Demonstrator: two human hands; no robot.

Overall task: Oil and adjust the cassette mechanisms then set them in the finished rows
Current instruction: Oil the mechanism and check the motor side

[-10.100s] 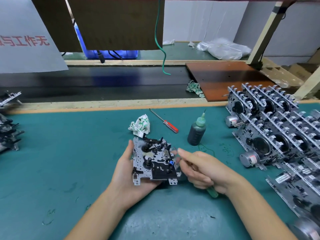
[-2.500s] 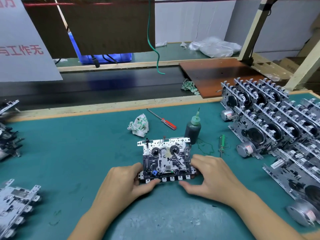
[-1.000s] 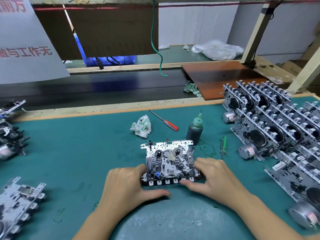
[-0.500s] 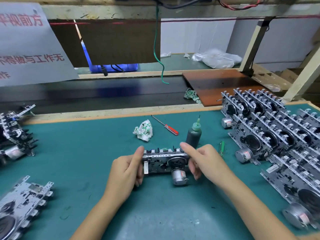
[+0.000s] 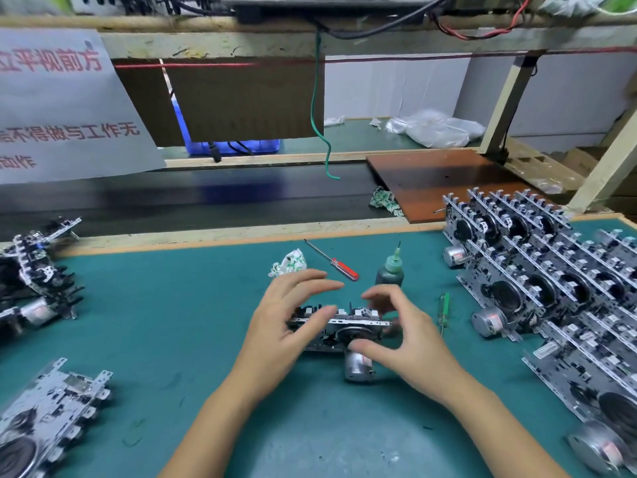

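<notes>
A cassette mechanism (image 5: 348, 326) stands on its long edge in the middle of the green mat (image 5: 172, 322), its silver motor (image 5: 357, 367) pointing at me. My left hand (image 5: 286, 326) is at its left end, thumb against the metal plate, fingers stretched out straight above it. My right hand (image 5: 403, 336) curls round the right end, fingers over the top and thumb on the front by the motor. Rows of finished mechanisms (image 5: 537, 281) stand on edge at the right.
A dark oil bottle (image 5: 389, 274) with a green nozzle stands just behind the mechanism. Beside it lie a red screwdriver (image 5: 332, 262), a green screwdriver (image 5: 444, 310) and a crumpled rag (image 5: 289, 263). More mechanisms (image 5: 38, 291) lie at the left edge. A black conveyor belt (image 5: 172, 201) runs behind the mat.
The mechanism, flat and face up a second ago, now stands on edge with its motor toward me. My left fingers have come off it and spread out.
</notes>
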